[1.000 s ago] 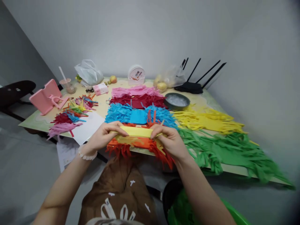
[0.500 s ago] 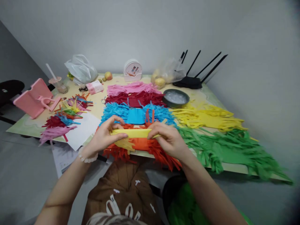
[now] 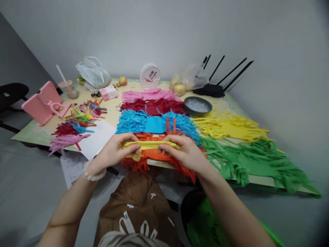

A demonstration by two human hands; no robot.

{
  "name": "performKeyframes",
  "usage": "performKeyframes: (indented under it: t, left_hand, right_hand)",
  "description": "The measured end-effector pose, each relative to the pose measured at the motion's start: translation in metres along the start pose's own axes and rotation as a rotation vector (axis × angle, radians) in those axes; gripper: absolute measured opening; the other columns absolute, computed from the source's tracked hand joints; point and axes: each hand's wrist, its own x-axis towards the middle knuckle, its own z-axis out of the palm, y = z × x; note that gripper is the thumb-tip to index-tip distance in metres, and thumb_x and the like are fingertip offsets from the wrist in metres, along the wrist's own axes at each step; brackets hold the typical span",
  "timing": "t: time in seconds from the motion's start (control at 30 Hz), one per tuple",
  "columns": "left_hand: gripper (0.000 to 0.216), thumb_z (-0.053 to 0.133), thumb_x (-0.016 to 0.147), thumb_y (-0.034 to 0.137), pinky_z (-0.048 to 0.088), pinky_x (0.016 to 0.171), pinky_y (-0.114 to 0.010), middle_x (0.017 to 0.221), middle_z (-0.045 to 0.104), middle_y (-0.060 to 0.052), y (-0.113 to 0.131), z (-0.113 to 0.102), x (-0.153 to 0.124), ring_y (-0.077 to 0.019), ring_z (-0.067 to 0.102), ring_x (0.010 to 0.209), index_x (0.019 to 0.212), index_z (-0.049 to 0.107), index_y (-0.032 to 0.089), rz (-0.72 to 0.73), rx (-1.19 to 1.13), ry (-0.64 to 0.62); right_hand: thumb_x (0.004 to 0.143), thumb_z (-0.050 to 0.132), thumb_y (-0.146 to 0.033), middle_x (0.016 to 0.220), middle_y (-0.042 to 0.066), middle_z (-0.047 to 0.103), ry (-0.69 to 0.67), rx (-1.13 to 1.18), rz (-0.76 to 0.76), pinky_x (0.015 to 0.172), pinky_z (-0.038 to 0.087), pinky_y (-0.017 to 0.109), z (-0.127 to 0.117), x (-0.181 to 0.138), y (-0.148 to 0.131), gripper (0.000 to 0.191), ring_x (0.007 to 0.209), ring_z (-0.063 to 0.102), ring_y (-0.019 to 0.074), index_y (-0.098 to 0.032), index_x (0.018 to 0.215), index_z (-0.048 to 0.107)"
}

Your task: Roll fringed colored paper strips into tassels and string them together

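Between my two hands stretches a yellow paper strip (image 3: 149, 145), rolled or folded into a narrow band. My left hand (image 3: 120, 148) pinches its left end, thumb in front. At the other end my right hand (image 3: 180, 151) grips it between thumb and fingers. Below and behind the strip lies orange fringed paper (image 3: 158, 155) at the table's front edge. Just beyond it is blue fringed paper (image 3: 155, 125), then dark red fringed paper (image 3: 154, 108) and pink fringed paper (image 3: 151, 95). Yellow fringed paper (image 3: 233, 128) and green fringed paper (image 3: 259, 163) spread to the right.
A grey bowl (image 3: 197, 106) stands behind the yellow fringe, with a black router (image 3: 209, 90) beyond it. On the left are a pink tablet stand (image 3: 42, 104), a drink cup (image 3: 69, 90), coloured tassels (image 3: 73, 125) and white paper (image 3: 99, 137). A plastic bag (image 3: 94, 73) sits at the back.
The yellow strip has become narrower between my hands, and my right thumb has shifted left along its front. The whole view has swung slightly, moving the table's things to the right.
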Motion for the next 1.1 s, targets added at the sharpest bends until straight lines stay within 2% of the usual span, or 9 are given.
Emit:
performKeyframes:
  t: [0.17,0.33,0.43,0.57,0.73,0.9,1.0,1.1]
  left_hand:
    - [0.022,0.064,0.088,0.031,0.047,0.063,-0.020,0.070,0.071,-0.003,-0.010,0.002,-0.004,-0.0109,0.060,0.062,0.091,0.073,0.011,-0.032,-0.181,0.111]
    - [0.032,0.069,0.086,0.033,0.046,0.061,-0.020,0.072,0.072,-0.005,-0.021,0.006,-0.004,-0.0109,0.060,0.061,0.109,0.075,0.013,-0.064,-0.371,0.113]
    - [0.031,0.070,0.085,0.033,0.046,0.060,-0.020,0.069,0.071,-0.004,-0.020,0.006,-0.005,-0.0095,0.057,0.058,0.108,0.077,0.014,-0.061,-0.351,0.124]
    - [0.026,0.071,0.084,0.032,0.045,0.057,-0.020,0.069,0.071,-0.005,-0.019,0.006,-0.008,-0.0088,0.054,0.055,0.103,0.078,0.015,-0.046,-0.338,0.095]
    - [0.017,0.067,0.087,0.029,0.045,0.061,-0.022,0.078,0.072,-0.006,-0.026,0.007,-0.012,-0.0103,0.057,0.062,0.089,0.078,0.017,0.036,-0.418,0.058]
    - [0.019,0.063,0.089,0.028,0.045,0.069,-0.024,0.080,0.068,-0.005,-0.020,0.007,-0.012,-0.0136,0.059,0.074,0.081,0.074,0.015,0.153,-0.245,0.048]
    - [0.021,0.064,0.088,0.030,0.041,0.065,-0.023,0.070,0.063,-0.001,-0.013,0.010,-0.012,-0.0120,0.055,0.068,0.072,0.063,0.015,0.132,-0.119,0.116]
    - [0.025,0.065,0.086,0.029,0.038,0.060,-0.022,0.066,0.058,0.002,-0.009,0.015,-0.012,-0.0102,0.049,0.062,0.068,0.054,0.017,0.143,0.004,0.190]
  right_hand:
    - [0.088,0.065,-0.038,0.068,0.004,0.074,0.184,0.254,0.024,0.067,0.055,0.027,0.016,-0.007,0.005,0.025,0.064,0.070,0.0175,-0.017,0.093,0.076]
    - [0.083,0.070,-0.034,0.075,0.004,0.076,0.293,0.393,0.018,0.068,0.058,0.029,0.023,-0.013,0.011,0.022,0.064,0.072,0.0173,-0.021,0.098,0.079]
    - [0.081,0.072,-0.031,0.082,0.005,0.078,0.293,0.392,0.031,0.062,0.059,0.027,0.020,-0.016,0.011,0.018,0.065,0.072,0.0170,-0.022,0.095,0.080]
    - [0.082,0.070,-0.024,0.083,0.004,0.077,0.247,0.383,0.019,0.063,0.058,0.026,0.017,-0.020,0.011,0.016,0.068,0.072,0.0166,-0.024,0.095,0.080]
    - [0.084,0.065,-0.015,0.075,0.001,0.073,0.234,0.463,-0.105,0.063,0.054,0.023,0.017,-0.020,0.015,0.017,0.068,0.069,0.0138,-0.025,0.087,0.078]
    - [0.088,0.059,-0.016,0.080,0.003,0.071,0.209,0.330,-0.263,0.069,0.052,0.026,0.014,-0.019,0.013,0.017,0.075,0.066,0.0154,-0.022,0.086,0.075]
    - [0.089,0.059,-0.018,0.082,0.003,0.072,0.214,0.156,-0.312,0.072,0.051,0.027,0.011,-0.021,0.005,0.015,0.077,0.066,0.0158,-0.021,0.084,0.073]
    - [0.089,0.061,-0.018,0.081,0.003,0.072,0.233,0.021,-0.281,0.072,0.050,0.027,0.011,-0.022,-0.001,0.012,0.075,0.066,0.0162,-0.020,0.080,0.069]
